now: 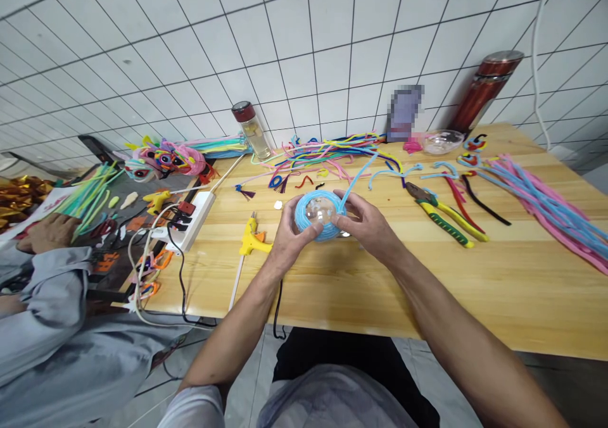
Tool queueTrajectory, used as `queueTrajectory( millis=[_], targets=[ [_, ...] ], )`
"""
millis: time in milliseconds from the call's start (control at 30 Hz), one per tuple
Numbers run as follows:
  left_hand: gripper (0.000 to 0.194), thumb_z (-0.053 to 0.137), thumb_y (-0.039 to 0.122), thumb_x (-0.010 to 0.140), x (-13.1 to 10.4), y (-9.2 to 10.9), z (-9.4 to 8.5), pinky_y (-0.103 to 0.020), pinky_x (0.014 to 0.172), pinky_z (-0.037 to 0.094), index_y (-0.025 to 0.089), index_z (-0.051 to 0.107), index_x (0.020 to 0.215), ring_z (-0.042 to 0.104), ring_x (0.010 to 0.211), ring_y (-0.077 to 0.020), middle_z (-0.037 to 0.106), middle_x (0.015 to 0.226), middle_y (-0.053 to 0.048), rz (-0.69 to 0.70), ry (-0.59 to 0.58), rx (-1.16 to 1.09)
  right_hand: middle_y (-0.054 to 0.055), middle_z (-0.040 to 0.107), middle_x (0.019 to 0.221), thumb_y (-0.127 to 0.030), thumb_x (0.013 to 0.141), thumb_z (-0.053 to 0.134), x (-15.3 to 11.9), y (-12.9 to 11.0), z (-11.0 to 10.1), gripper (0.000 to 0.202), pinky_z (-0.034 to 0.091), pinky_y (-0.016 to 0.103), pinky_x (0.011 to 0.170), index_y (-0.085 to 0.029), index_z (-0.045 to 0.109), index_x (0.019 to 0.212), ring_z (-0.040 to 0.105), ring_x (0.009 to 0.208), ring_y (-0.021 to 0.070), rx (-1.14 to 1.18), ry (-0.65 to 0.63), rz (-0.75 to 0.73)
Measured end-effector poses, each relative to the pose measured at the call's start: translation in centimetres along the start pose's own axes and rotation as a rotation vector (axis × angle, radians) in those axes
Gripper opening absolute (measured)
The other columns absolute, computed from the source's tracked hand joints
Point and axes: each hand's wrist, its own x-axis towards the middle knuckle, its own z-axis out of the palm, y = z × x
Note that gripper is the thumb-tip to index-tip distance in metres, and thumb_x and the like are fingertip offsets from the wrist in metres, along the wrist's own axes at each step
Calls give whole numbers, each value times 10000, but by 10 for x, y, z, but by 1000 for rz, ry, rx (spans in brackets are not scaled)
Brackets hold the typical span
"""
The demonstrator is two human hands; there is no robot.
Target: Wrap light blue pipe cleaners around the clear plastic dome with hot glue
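Note:
Between my two hands, above the table, is a clear plastic dome (317, 210) ringed with coils of blue pipe cleaner (308, 225). My left hand (289, 232) grips its left side, thumb lying on the front coils. On the right side, my right hand (363, 222) closes thumb and fingers on the coiled rim, where a loose blue end (357, 178) sticks up toward the back right. Left of my left hand, a yellow hot glue gun (253, 238) lies on the table with a glue stick in it. Pliers (444, 216) with yellow-green handles rest to the right.
Bundled pipe cleaners (546, 206) lie at the right, more (327, 152) along the wall. A glass bottle (251, 130), a red thermos (487, 92) and a clear bowl (443, 141) stand behind. A power strip (192, 225) with cables is left, beside a co-worker's hand (52, 232).

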Motion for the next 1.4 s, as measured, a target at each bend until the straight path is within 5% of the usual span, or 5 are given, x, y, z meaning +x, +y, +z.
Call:
queueTrajectory(
  millis=[1167,1400],
  targets=[
    [1146,967,579,660,-3,-2,8,-534,1287,432,243,389,1590,574,1482,-368,572,1587,-152,-22,40,-50,98,711,1482,-476,781,882,0,11,8,689,649,478,1054,-243,664,1392,655,1405,343,50,57,6],
    [1011,935,525,724,-4,0,10,-513,1257,459,221,428,1544,593,1442,-350,577,1549,-160,112,97,15,101,721,1480,-536,775,906,0,9,11,742,567,488,1170,-248,659,1413,650,1425,330,90,35,-51]
  ],
)
